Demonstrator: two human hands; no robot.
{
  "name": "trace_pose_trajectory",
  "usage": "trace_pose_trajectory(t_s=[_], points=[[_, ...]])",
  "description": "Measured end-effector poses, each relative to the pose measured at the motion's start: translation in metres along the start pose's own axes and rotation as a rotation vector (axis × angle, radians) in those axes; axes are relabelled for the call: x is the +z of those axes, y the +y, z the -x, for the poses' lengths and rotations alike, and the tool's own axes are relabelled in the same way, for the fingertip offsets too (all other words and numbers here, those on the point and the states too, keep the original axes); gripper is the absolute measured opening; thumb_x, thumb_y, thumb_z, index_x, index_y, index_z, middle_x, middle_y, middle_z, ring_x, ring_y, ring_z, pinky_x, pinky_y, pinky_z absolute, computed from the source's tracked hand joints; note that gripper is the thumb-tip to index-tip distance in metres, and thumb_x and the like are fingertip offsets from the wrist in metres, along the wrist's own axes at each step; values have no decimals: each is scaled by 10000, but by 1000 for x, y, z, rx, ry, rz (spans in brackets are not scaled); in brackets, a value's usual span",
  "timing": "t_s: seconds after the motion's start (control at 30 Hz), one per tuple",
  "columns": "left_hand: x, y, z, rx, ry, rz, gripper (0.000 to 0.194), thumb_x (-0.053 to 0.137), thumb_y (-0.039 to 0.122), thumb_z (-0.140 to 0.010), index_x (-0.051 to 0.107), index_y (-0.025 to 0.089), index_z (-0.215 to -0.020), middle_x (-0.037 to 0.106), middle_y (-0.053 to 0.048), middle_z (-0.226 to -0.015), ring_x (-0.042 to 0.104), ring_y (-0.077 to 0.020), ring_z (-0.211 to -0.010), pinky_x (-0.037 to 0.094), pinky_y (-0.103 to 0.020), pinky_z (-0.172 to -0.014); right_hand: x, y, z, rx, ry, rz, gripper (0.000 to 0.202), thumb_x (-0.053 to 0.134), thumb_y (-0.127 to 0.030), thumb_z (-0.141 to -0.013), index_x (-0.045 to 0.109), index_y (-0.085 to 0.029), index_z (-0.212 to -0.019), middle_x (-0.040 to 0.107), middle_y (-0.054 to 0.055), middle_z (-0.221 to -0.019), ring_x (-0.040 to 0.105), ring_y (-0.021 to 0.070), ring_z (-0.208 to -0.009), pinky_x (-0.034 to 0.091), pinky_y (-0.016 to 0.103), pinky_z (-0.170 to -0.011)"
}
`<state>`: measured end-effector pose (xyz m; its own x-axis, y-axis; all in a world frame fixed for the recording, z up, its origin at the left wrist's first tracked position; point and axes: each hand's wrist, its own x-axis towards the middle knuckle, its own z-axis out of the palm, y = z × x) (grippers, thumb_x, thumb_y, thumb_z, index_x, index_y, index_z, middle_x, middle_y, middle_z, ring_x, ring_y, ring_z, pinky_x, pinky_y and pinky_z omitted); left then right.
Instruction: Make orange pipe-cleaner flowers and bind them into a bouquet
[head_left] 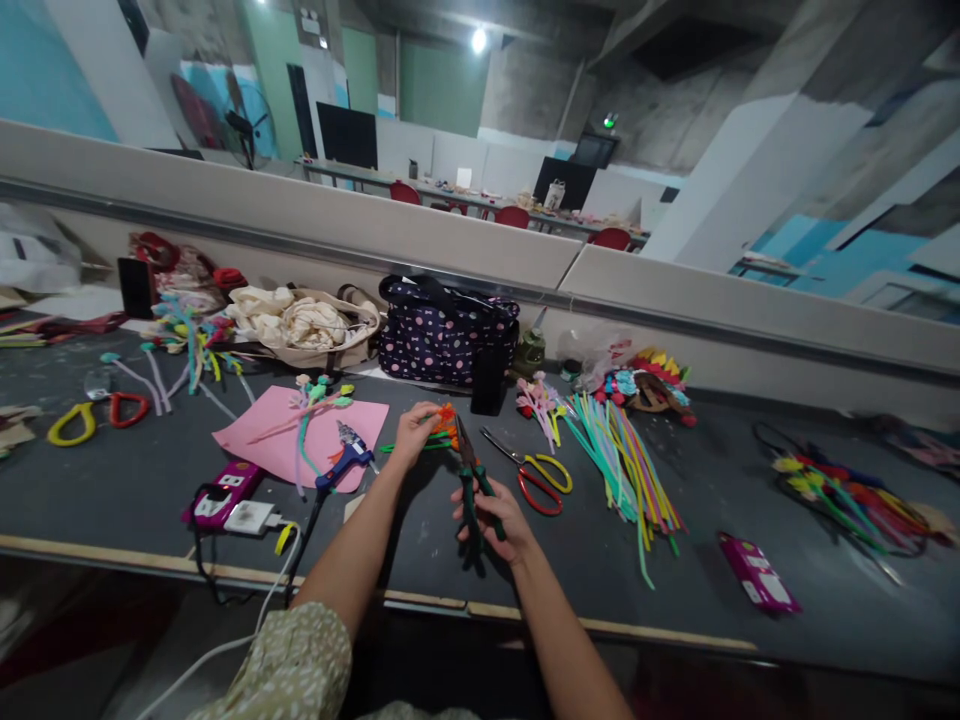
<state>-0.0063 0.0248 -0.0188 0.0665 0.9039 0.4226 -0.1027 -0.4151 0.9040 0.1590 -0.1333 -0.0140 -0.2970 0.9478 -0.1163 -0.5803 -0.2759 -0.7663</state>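
Near the middle of the dark table, my left hand (415, 432) is closed on an orange pipe-cleaner piece (447, 420) with green stems (424, 443) beside it. My right hand (499, 515) is wrapped round the green handles of a pair of pliers (470, 470). The tips of the pliers point away from me and meet or overlap the orange piece; whether they grip it cannot be made out. Scissors with red and yellow handles (551, 480) lie just right of the pliers.
Left are a pink sheet (262, 432), a blue glue gun (346, 460), a magenta power strip (234, 492) and more scissors (73, 425). A polka-dot bag (442, 335) stands behind. Right lie colourful pipe cleaners (619, 460) and another magenta strip (759, 573).
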Motion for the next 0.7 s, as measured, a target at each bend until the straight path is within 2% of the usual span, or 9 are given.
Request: trace_pose_trajectory(t_s=[0.13, 0.23, 0.47, 0.7], points=[[0, 0, 0, 3, -16, -8, 143, 656, 312, -725, 714, 186, -761, 640, -60, -837, 577, -192, -848, 434, -341, -838, -2, -1, -1, 14, -8, -8, 225, 670, -229, -782, 499, -163, -911, 700, 111, -945, 703, 216, -752, 608, 335, -516], [1, 1, 0, -15, -33, -8, 157, 649, 321, -728, 718, 183, -759, 640, -68, -847, 576, -195, -848, 443, -335, -816, -2, 0, -2, 18, -14, -4, 227, 672, -227, -775, 492, -165, -899, 698, 101, -917, 690, 199, -697, 602, 327, -493], [2, 1, 0, 15, -42, -30, 123, 654, 298, -726, 721, 196, -746, 649, -61, -817, 581, -198, -852, 440, -345, -837, -1, 0, -3, -2, -6, 40, 202, 662, -248, -788, 498, -175, -881, 684, 71, -846, 647, 154, -615, 558, 247, -436], [2, 0, 0, 9, -35, -32, 110, 647, 277, -722, 716, 195, -748, 642, -57, -834, 583, -200, -854, 441, -348, -833, -3, -2, -1, -11, 13, 68, 197, 652, -233, -793, 497, -178, -901, 689, 76, -874, 658, 166, -639, 572, 267, -454]])
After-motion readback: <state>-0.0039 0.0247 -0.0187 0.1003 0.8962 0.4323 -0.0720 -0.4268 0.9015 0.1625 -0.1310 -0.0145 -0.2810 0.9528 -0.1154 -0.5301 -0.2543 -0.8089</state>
